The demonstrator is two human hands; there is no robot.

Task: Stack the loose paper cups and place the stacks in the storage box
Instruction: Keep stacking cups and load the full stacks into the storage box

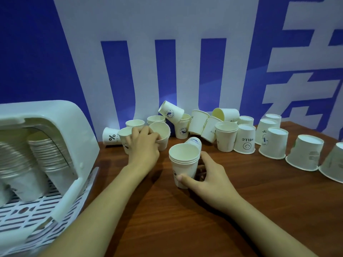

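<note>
While both forearms reach forward over the brown wooden table (185,219), the left hand (143,143) stretches further out, palm down, into the cluster of paper cups by the wall, and the right hand (206,175) sits nearer, turned on its side with the thumb pointing left.

Behind the table stands a wall (185,52) with large blue and white shapes. At the left edge a white slatted storage box (61,197) with a rounded handle frame already holds long stacks of cups (48,154) lying at a slant inside it. Loose cups (202,121) are scattered along the back of the table: some upright, some tipped against each other, and a row of them upside down (272,143) running to the right edge. One lies on its side with a percent sign (110,139) printed on it.

The left hand's fingers are curled over the rims of two neighbouring upright cups (160,134), touching both; whether it truly grips either I cannot tell. The right hand wraps its thumb and fingers round the lower part of a short stack (183,160) of nested cups standing upright on the table in the middle, with another cup (194,142) tipped just behind it.
</note>
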